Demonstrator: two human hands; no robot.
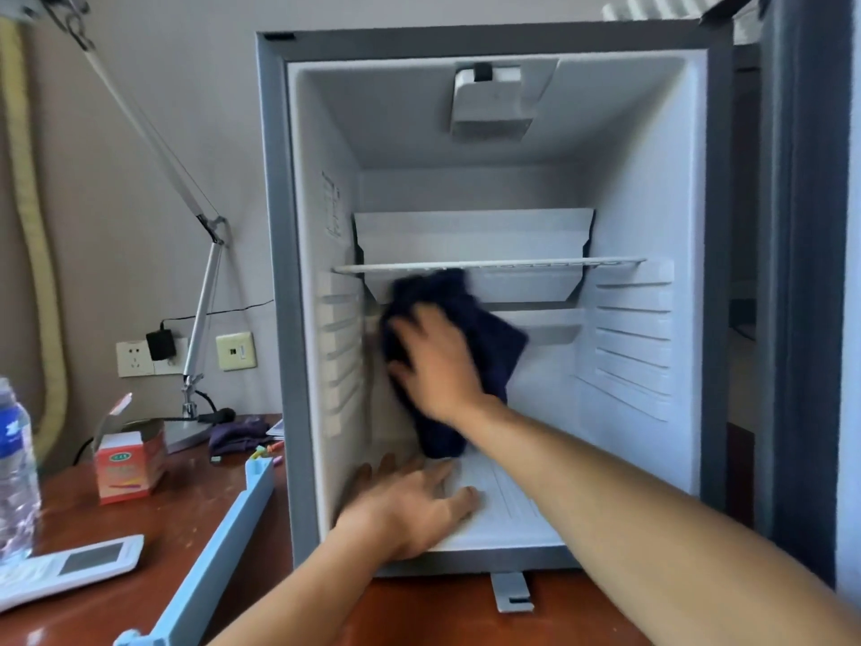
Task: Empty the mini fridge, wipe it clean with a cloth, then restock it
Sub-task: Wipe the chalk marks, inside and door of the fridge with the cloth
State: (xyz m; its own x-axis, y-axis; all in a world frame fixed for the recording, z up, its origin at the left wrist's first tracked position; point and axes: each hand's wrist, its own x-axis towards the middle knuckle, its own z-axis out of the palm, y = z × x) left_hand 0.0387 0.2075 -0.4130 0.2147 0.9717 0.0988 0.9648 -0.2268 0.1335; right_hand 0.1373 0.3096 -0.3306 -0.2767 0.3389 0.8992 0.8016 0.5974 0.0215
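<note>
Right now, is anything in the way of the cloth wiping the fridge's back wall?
Nothing visible. The right hand already presses the cloth inside the emptied fridge, below the shelf.

An open mini fridge stands on a wooden desk, with nothing stored inside. The right hand presses a dark blue cloth flat against the back wall, just under the wire shelf. The left hand rests on the fridge floor, fingers spread. Left of the fridge sit a water bottle, an orange carton, a white remote, a lamp and a pale blue bar.
</note>
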